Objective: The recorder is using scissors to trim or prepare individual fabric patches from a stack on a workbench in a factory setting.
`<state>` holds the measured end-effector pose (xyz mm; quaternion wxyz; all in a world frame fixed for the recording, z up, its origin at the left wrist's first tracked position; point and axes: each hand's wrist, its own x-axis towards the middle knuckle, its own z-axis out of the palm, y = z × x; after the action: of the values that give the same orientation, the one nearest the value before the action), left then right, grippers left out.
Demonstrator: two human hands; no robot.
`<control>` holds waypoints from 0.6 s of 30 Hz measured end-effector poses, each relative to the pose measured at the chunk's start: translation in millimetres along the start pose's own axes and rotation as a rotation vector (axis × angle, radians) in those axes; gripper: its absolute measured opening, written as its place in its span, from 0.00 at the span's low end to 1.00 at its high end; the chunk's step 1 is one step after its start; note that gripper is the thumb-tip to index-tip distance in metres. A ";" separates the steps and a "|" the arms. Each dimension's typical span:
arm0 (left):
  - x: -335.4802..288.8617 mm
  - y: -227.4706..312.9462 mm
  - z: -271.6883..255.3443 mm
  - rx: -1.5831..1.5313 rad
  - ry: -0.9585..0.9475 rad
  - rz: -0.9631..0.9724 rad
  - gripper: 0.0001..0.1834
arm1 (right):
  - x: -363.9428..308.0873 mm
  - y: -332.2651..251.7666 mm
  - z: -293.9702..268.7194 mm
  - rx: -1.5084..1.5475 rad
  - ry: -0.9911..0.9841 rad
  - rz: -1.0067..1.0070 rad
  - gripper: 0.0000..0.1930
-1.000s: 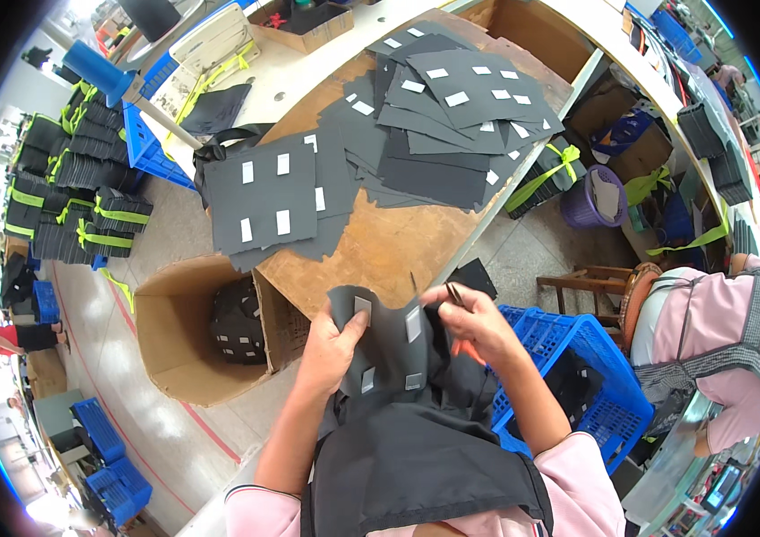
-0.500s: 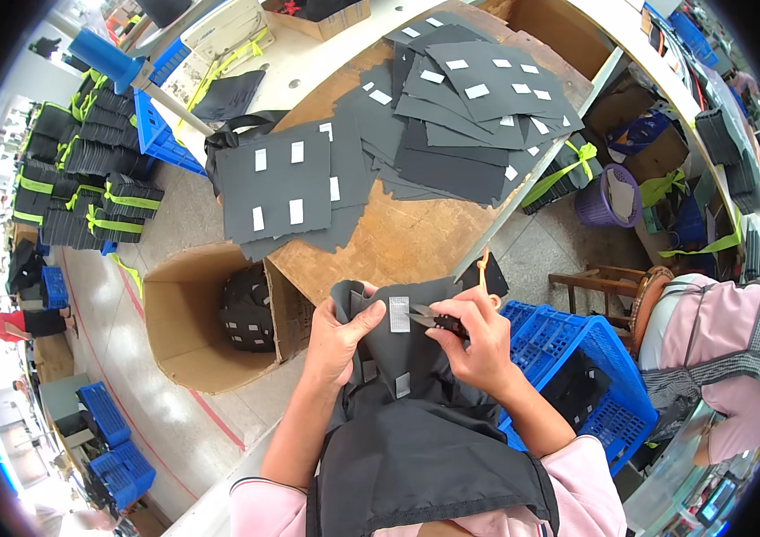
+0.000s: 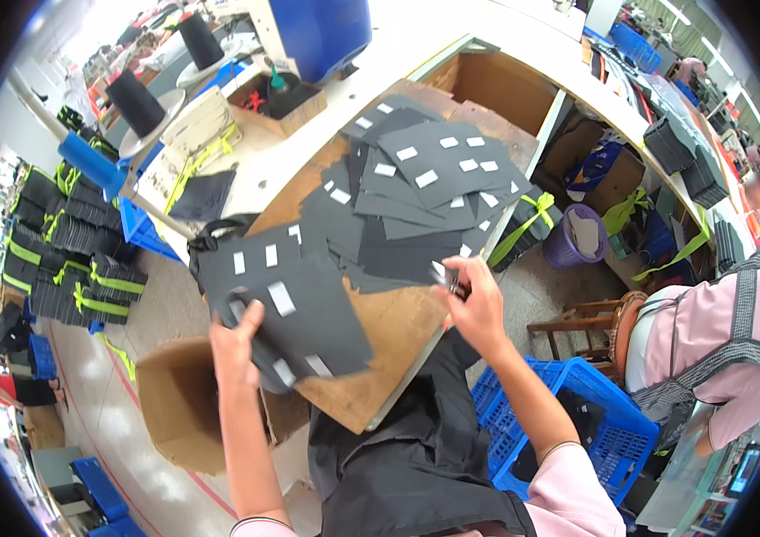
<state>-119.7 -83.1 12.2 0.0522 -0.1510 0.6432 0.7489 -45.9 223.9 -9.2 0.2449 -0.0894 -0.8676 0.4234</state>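
Left hand, thumb and fingers pinching a grey panel by its left side, over the board's near-left part; right hand, fingers closed round snips, near its right edge; panel pile, farther back

Pink short sleeves, thin dark edging; plain black apron, creased.
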 end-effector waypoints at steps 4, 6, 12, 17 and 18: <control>54.8 -16.0 -13.3 0.995 0.499 0.559 0.50 | 67.1 49.3 23.5 -0.095 0.030 -0.006 0.13; 47.2 -30.9 7.6 1.106 0.404 0.783 0.46 | 91.8 65.0 32.4 -0.230 0.031 -0.017 0.15; 52.1 -87.2 4.0 1.466 0.058 0.663 0.31 | 126.4 64.8 73.0 -0.593 -0.211 -0.016 0.20; 57.3 -86.4 -0.1 1.359 0.007 0.577 0.30 | 132.3 86.8 81.0 -0.680 -0.223 -0.107 0.09; 56.4 -83.4 0.2 1.356 0.019 0.588 0.30 | 133.7 87.7 76.7 -0.677 -0.213 -0.119 0.09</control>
<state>-150.6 -75.5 -83.4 -0.0744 0.0865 0.9790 0.1687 -204.4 274.2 -70.8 0.1340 -0.0704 -0.9830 0.1041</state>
